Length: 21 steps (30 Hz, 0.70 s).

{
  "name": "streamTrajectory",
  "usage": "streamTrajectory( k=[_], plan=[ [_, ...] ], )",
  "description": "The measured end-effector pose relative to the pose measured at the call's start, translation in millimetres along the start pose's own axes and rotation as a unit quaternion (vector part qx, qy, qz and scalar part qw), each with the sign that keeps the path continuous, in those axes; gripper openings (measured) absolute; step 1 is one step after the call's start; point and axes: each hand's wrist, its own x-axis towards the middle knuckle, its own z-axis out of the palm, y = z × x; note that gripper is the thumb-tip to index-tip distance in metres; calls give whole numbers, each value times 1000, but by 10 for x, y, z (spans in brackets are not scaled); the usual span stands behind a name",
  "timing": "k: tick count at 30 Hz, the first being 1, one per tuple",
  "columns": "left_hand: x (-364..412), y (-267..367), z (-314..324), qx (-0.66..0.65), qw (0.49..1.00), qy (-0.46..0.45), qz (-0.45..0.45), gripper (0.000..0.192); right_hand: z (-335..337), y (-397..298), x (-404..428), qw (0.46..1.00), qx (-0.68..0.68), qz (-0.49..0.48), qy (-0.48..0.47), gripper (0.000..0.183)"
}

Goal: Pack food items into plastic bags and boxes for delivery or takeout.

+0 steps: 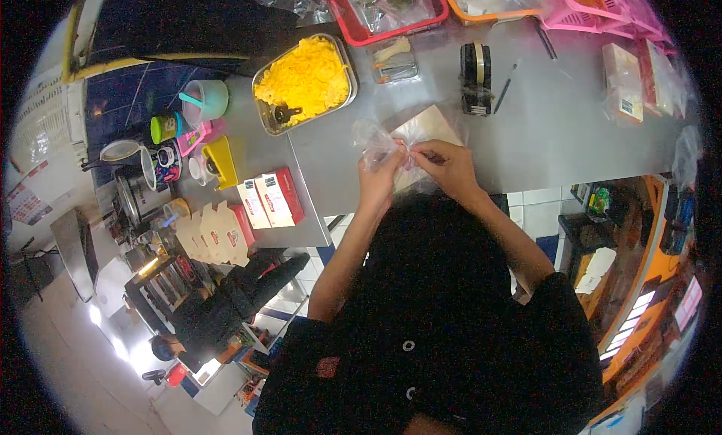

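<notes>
At the near edge of the metal table, a pale cardboard box (435, 123) sits inside a clear plastic bag (372, 137). My left hand (377, 181) pinches the gathered mouth of the bag. On the other side of the same gather, my right hand (454, 168) grips the film between thumb and fingers. Both sets of fingertips almost meet over the box. Whether the bag's neck is knotted cannot be seen behind the fingers.
A metal tray of yellow shredded food (304, 76) stands left of a small clear container (395, 68). Beyond the box are a black tape dispenser (475, 79) and a pen (503, 93). Bagged boxes (622, 82) lie right; red-and-white boxes (271, 198) stand left. Another person (225, 305) is at lower left.
</notes>
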Motion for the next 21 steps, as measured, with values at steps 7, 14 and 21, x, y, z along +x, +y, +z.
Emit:
streamTrajectory(
  k=[7,14,21],
  plan=[
    [69,0,-77,215,974,-21,74,17,24,115,125,998,42,30,-45,18],
    [29,229,-18,447,843,-153,257,23,-161,287,284,982,-92,-48,-160,14],
    [92,27,-79,510,753,-173,378,33,-154,135,133,970,-212,-115,-13,28]
  ],
)
